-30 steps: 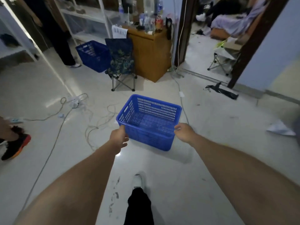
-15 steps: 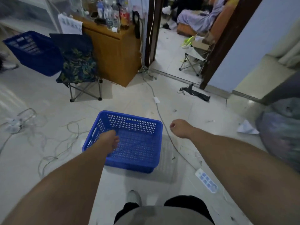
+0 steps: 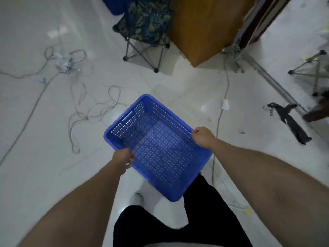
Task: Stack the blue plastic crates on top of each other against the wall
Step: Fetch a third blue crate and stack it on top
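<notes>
- My left hand (image 3: pixel 123 159) is curled over the near-left rim of the blue crate (image 3: pixel 158 145), fingers pinching the edge.
- My right hand (image 3: pixel 203 137) is clamped on the opposite rim, so I grip it on two sides.
- The crate seems to hang in front of my legs, empty and turned cornerwise, above the tiled floor (image 3: pixel 178 90).
- I judge it light and fairly stiff (thin perforated plastic may flex); the rolled rim is the place to grip.
- Beyond the crate stands a folding chair (image 3: pixel 145 27), loose cables (image 3: pixel 80 104) to the crate's left.
</notes>
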A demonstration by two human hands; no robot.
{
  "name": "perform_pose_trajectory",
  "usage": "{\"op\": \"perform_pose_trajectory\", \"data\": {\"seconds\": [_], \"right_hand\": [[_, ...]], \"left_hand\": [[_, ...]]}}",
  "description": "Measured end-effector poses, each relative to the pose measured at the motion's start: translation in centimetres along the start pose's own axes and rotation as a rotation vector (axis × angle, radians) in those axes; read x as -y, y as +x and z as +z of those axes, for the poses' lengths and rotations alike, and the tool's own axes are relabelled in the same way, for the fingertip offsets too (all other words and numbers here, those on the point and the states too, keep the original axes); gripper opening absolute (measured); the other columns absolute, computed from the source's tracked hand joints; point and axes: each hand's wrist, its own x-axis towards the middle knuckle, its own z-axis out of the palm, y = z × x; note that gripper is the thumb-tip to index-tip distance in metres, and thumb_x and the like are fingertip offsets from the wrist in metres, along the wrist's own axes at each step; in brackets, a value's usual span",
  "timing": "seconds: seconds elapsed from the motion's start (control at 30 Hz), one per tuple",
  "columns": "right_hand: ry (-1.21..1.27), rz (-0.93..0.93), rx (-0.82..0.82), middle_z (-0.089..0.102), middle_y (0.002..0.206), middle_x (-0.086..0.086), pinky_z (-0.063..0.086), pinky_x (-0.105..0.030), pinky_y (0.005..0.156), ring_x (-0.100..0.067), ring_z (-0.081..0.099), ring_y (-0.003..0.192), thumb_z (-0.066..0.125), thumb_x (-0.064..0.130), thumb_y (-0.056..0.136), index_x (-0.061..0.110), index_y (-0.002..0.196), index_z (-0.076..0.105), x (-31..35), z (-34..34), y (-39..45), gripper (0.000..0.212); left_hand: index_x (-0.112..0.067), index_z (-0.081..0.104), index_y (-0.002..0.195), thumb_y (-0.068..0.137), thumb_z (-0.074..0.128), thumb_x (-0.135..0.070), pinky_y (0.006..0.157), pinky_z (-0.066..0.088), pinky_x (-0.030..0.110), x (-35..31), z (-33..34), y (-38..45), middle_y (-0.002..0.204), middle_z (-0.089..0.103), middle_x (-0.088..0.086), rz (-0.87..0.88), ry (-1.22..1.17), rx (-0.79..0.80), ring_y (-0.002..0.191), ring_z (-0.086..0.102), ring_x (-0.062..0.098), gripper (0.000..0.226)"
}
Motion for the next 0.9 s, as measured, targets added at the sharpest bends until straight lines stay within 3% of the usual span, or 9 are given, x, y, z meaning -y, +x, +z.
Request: {"op": "perform_pose_trajectory", "data": {"seconds": [0.17,0.23,0.33,0.4,0.47,0.57,0.73,0.8,0.9], "right_hand": [[-0.016,0.124,0.09,0.052,0.091,-0.012,0.041,-0.033,0.07,-0.022,0.047,0.08,0.044,0.012,0.092,0.01,0.086,0.051,-1.4,3.8,12.9,0.009],[-0.042,0.119,0.044,0.054,0.098,-0.013,0.04,-0.032,0.071,-0.026,0.052,0.085,0.046,0.015,0.089,0.009,0.098,0.054,-2.0,5.5,17.2,0.013],[-0.112,0.082,0.011,0.054,0.127,-0.014,0.049,-0.04,0.087,-0.035,0.058,0.106,0.054,0.027,0.084,0.012,0.137,0.043,-4.0,7.7,22.8,0.057],[-0.122,0.05,0.023,0.051,0.133,-0.013,0.049,-0.041,0.088,-0.034,0.057,0.108,0.056,0.026,0.085,0.015,0.146,0.031,-5.4,9.2,25.9,0.067],[-0.097,0.006,0.007,0.054,0.127,-0.012,0.05,-0.04,0.082,-0.032,0.059,0.101,0.056,0.017,0.086,0.017,0.143,0.036,-6.4,9.8,27.9,0.06],[-0.015,-0.019,-0.036,0.052,0.131,-0.008,0.055,-0.044,0.083,-0.033,0.061,0.101,0.058,0.012,0.081,0.021,0.143,0.038,-6.8,10.8,30.3,0.065],[0.181,0.114,-0.063,0.059,0.106,-0.013,0.051,-0.039,0.084,-0.031,0.062,0.082,0.068,0.007,0.075,0.003,0.103,0.057,-3.4,11.7,29.9,0.03],[0.156,0.109,-0.066,0.062,0.103,-0.015,0.054,-0.041,0.078,-0.035,0.066,0.083,0.07,0.013,0.068,0.001,0.1,0.056,-1.6,12.2,27.6,0.036],[0.143,0.005,-0.099,0.053,0.082,-0.009,0.044,-0.032,0.063,-0.023,0.053,0.065,0.06,0.007,0.085,0.0,0.108,0.054,3.2,13.2,22.4,0.025]], "left_hand": [[-0.01,0.052,0.076,0.091,0.051,-0.004,0.064,0.045,0.029,4.9,2.8,8.8,0.077,0.054,0.01,-0.139,-0.143,-0.142,0.064,0.05,0.018,0.016],[-0.006,0.055,0.092,0.089,0.056,-0.008,0.069,0.045,0.032,7.1,3.9,12.7,0.094,0.052,0.012,-0.186,-0.13,-0.221,0.069,0.049,0.02,0.003],[-0.003,0.03,0.142,0.084,0.065,-0.016,0.088,0.044,0.037,10.8,5.2,18.5,0.127,0.049,0.015,-0.221,-0.045,-0.321,0.108,0.054,0.032,0.07],[-0.001,0.03,0.142,0.083,0.066,-0.014,0.08,0.044,0.034,12.8,5.8,21.5,0.126,0.05,0.017,-0.214,-0.085,-0.314,0.106,0.055,0.032,0.071],[-0.001,0.04,0.132,0.081,0.066,-0.008,0.069,0.044,0.031,13.9,6.4,23.6,0.118,0.054,0.013,-0.159,-0.128,-0.287,0.083,0.055,0.027,0.058],[-0.008,0.041,0.137,0.078,0.065,0.002,0.067,0.048,0.032,14.7,6.5,25.8,0.118,0.057,0.011,-0.123,-0.291,-0.28,0.085,0.057,0.024,0.064],[-0.013,0.058,0.088,0.084,0.06,-0.003,0.062,0.046,0.029,15.5,3.1,24.2,0.096,0.053,0.001,-0.25,-0.592,-0.178,0.075,0.052,0.019,0.011],[-0.013,0.059,0.092,0.085,0.058,-0.004,0.061,0.05,0.034,16.8,1.1,22.0,0.097,0.054,0.002,-0.253,-0.531,-0.179,0.077,0.055,0.021,0.011],[-0.013,0.055,0.1,0.085,0.057,-0.005,0.051,0.053,0.035,17.4,-3.1,17.2,0.098,0.053,0.002,-0.241,-0.517,-0.182,0.076,0.055,0.024,0.017]]}}
